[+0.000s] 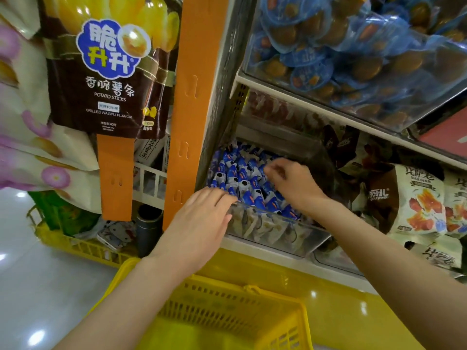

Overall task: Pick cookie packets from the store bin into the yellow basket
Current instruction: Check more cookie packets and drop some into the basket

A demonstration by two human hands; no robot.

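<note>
One yellow basket (227,306) sits below us, above it the clear store bin (273,231) heaped with blue-and-white cookie packets (240,178), where our left hand (202,221) lies flat, fingers together, on the front rim and our right hand (293,183) curls down, seemingly pinching one of them.

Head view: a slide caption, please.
Left hand and right hand reach among blue cookie packets in the bin, above the yellow basket.

A glossy pale floor (38,286) shows bright light spots beside an orange upright (199,97) and white shelves (303,105).
</note>
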